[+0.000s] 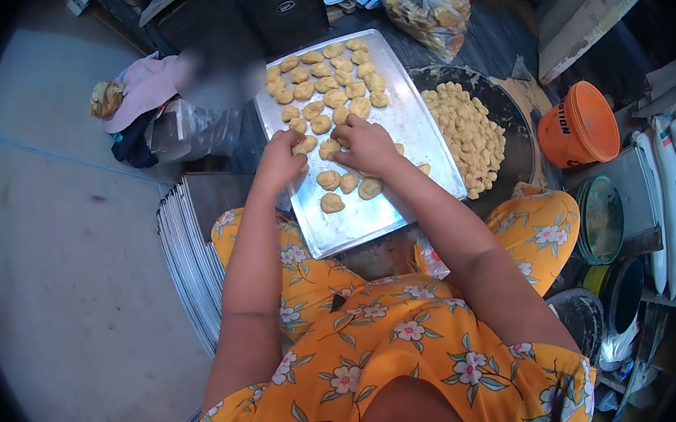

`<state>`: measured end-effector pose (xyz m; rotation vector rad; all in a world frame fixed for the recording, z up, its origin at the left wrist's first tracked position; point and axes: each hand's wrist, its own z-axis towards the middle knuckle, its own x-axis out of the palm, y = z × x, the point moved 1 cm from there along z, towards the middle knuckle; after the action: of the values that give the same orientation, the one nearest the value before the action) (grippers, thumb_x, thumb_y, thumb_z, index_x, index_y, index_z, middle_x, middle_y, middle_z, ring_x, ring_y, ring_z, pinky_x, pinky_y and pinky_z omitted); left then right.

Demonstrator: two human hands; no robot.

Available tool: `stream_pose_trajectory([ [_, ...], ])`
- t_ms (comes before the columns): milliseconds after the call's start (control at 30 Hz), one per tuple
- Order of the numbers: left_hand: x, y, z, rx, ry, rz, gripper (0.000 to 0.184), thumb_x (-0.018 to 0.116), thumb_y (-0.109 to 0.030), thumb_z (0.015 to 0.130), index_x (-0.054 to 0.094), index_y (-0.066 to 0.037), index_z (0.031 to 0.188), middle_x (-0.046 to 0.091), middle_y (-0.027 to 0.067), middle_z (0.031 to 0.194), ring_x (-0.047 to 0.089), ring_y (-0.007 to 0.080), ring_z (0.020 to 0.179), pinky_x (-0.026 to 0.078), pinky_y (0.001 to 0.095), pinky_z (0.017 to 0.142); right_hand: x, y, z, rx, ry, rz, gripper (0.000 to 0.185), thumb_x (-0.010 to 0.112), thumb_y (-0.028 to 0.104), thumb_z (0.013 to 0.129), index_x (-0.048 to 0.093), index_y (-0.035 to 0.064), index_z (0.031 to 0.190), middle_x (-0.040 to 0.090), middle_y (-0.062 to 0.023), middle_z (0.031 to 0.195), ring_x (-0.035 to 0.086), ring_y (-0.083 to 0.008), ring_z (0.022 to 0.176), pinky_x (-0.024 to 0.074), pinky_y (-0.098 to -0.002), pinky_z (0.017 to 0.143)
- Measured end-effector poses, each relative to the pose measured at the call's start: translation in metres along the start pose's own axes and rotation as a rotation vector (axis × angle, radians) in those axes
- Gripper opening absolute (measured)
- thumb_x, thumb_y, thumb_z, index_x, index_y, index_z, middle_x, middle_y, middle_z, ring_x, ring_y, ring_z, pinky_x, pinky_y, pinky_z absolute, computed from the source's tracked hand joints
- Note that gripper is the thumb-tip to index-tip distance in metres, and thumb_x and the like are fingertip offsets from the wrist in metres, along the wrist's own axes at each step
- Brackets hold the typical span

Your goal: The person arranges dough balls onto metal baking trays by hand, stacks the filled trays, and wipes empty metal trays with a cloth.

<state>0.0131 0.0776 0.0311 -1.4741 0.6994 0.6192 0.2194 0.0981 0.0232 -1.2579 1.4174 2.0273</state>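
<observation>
A silver baking tray [332, 231] lies tilted across my lap, with rows of pale yellow dough pieces [335, 98] over its far half and several looser ones nearer me. At its left edge my left hand [279, 164] has its fingers curled round a dough piece [306, 144]. My right hand [367, 147] is over the tray's middle, thumb and fingers closed about another dough piece [328, 149]. Part of each piece is hidden by my fingers. More dough pieces lie close to the right hand, some partly under it.
Right of the tray, a wide dark round pan [518, 129] holds a heap of small dough pieces [467, 137]. An orange bucket [577, 125] stands beyond it. Stacked trays [186, 247] are at my left. A filled plastic bag [427, 15] sits at the back.
</observation>
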Motion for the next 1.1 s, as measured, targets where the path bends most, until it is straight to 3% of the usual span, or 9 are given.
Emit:
stream_pose_trajectory([
  [133,0.004,0.002,0.007,0.155,-0.221,-0.003,0.056,0.064,-0.005,0.069,0.058,-0.004,0.124,0.06,0.0152,0.1,0.063,0.0273,0.087,0.051,0.0353,0.078,0.007,-0.004,0.001,0.075,-0.09,0.056,0.036,0.074,0.029,0.077,0.064,0.0121,0.107,0.061,-0.0103,0.1,0.062,-0.03,0.095,0.05,-0.0412,0.081],
  [233,0.004,0.014,0.015,0.148,-0.079,0.102,0.058,0.064,-0.004,0.067,0.058,-0.005,0.125,0.059,0.0128,0.096,0.061,0.0251,0.082,0.051,0.0337,0.075,0.003,-0.021,-0.002,0.1,-0.151,0.237,0.033,0.073,0.021,0.077,0.063,0.0105,0.107,0.062,-0.013,0.103,0.061,-0.0316,0.096,0.0497,-0.0409,0.081],
  [333,-0.005,0.001,0.011,0.059,0.036,0.083,0.052,0.062,-0.004,0.071,0.058,-0.001,0.122,0.059,0.0192,0.107,0.061,0.0341,0.1,0.05,0.0388,0.088,-0.014,-0.026,-0.005,0.25,-0.128,0.294,0.028,0.07,0.013,0.077,0.063,0.0087,0.104,0.062,-0.0149,0.103,0.061,-0.033,0.097,0.0494,-0.0403,0.083],
  [433,-0.005,-0.006,0.005,0.028,-0.076,0.077,0.045,0.061,-0.003,0.071,0.061,-0.001,0.116,0.06,0.0177,0.106,0.062,0.0329,0.097,0.05,0.0384,0.085,-0.001,-0.051,0.005,-0.132,-0.055,0.184,0.023,0.068,0.009,0.078,0.063,0.0078,0.101,0.063,-0.0157,0.102,0.06,-0.0347,0.099,0.0491,-0.0407,0.083],
  [533,0.002,-0.018,-0.004,0.152,-0.023,-0.148,0.04,0.062,-0.004,0.072,0.062,-0.002,0.112,0.06,0.016,0.104,0.062,0.0319,0.095,0.05,0.0376,0.083,-0.016,-0.048,-0.003,-0.063,-0.181,0.267,0.027,0.071,0.014,0.076,0.065,0.0081,0.102,0.065,-0.0151,0.102,0.061,-0.0329,0.101,0.0492,-0.039,0.084],
  [633,0.016,-0.035,-0.009,0.256,0.252,-0.003,0.028,0.062,-0.004,0.076,0.065,-0.002,0.104,0.061,0.0148,0.102,0.063,0.0318,0.092,0.05,0.038,0.081,-0.033,-0.043,-0.019,-0.083,0.116,0.296,0.039,0.077,0.018,0.071,0.066,0.0082,0.107,0.065,-0.0135,0.107,0.062,-0.0273,0.101,0.0495,-0.0339,0.087],
  [767,0.028,-0.03,0.003,0.213,0.122,0.118,0.025,0.062,-0.004,0.079,0.065,-0.001,0.103,0.063,0.0155,0.104,0.064,0.032,0.093,0.05,0.0387,0.081,-0.029,-0.051,-0.029,-0.038,0.388,0.308,0.042,0.077,0.018,0.07,0.066,0.0064,0.109,0.067,-0.012,0.095,0.064,-0.0244,0.091,0.0499,-0.0338,0.082],
  [900,0.029,-0.055,0.008,0.261,-0.007,0.015,0.028,0.06,-0.001,0.079,0.065,0.0,0.106,0.064,0.0171,0.099,0.065,0.0304,0.089,0.051,0.0373,0.076,-0.034,-0.068,-0.017,0.123,-0.24,0.388,0.022,0.074,0.013,0.076,0.067,0.0048,0.095,0.068,-0.0115,0.085,0.065,-0.0279,0.076,0.0515,-0.0369,0.071],
  [1100,0.082,-0.093,0.046,0.379,-0.083,-0.052,0.023,0.06,-0.002,0.081,0.065,0.0,0.103,0.065,0.0178,0.093,0.063,0.034,0.089,0.052,0.0394,0.074,-0.032,-0.098,-0.008,0.049,-0.411,0.185,0.01,0.063,0.003,0.076,0.069,0.0055,0.083,0.064,-0.0104,0.102,0.06,-0.0305,0.097,0.0488,-0.0383,0.084],
])
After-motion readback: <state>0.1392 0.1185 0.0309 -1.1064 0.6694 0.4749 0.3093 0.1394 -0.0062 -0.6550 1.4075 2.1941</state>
